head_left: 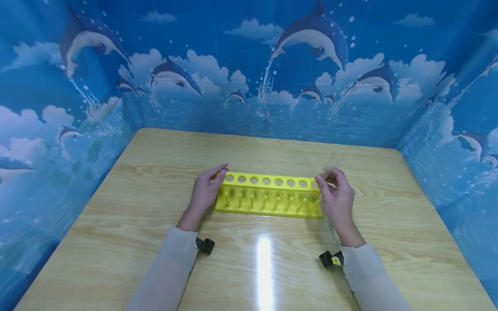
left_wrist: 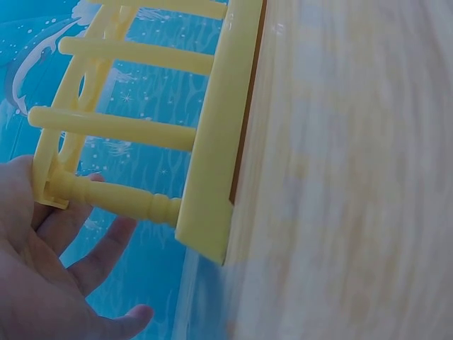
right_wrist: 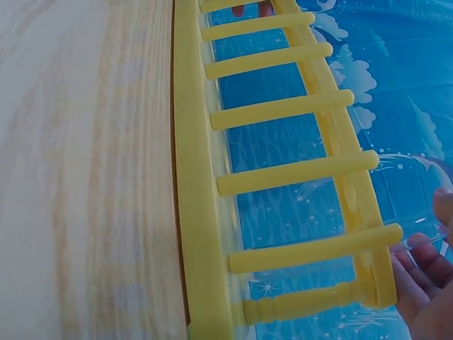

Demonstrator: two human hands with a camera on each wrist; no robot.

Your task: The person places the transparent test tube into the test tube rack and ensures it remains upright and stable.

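A yellow test tube rack (head_left: 272, 189) stands on the table, with a row of round holes along its top and a row of pegs below. At its left end, my left hand (head_left: 206, 188) grips the upper corner between thumb and forefinger; in the left wrist view the other fingers of that hand (left_wrist: 42, 276) are spread loosely beside the end post. My right hand (head_left: 339, 196) pinches a clear test tube (head_left: 333, 161) at the rack's right end, close to the last hole. The tube tilts up and back; its lower part is hidden by the fingers.
The rack rests on a light wood-grain table (head_left: 163, 172). Blue curtains (head_left: 249, 65) with dolphins and clouds enclose the back and sides. Small black wrist cameras (head_left: 205, 246) sit at both sleeve cuffs, and a bright light reflection lies on the table in front.
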